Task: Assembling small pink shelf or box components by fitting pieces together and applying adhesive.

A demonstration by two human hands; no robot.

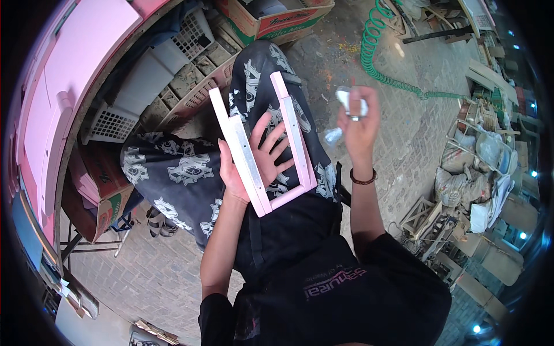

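Observation:
A pink U-shaped wooden frame (279,200) lies over my lap, two long bars joined by a round crosspiece at the near end. Pale strips with small dark holes run along both bars. My left hand (262,158) holds it from beneath, palm up: the left bar crosses the palm, the thumb sits outside it, and the spread fingers reach toward the right bar. Raised to the right of the frame, my right hand (362,124) is closed around a small white object (344,99), blurred and partly covered by the fingers. A whitish translucent piece (333,136) shows just below it.
Pink panels (75,52) lie on a table at the left, with grey plastic crates (112,122) beneath. Cardboard boxes (277,23) stand ahead and at the left. A green coiled hose (378,69) trails across the brick floor. Wood scraps and sacks (456,184) pile up at the right.

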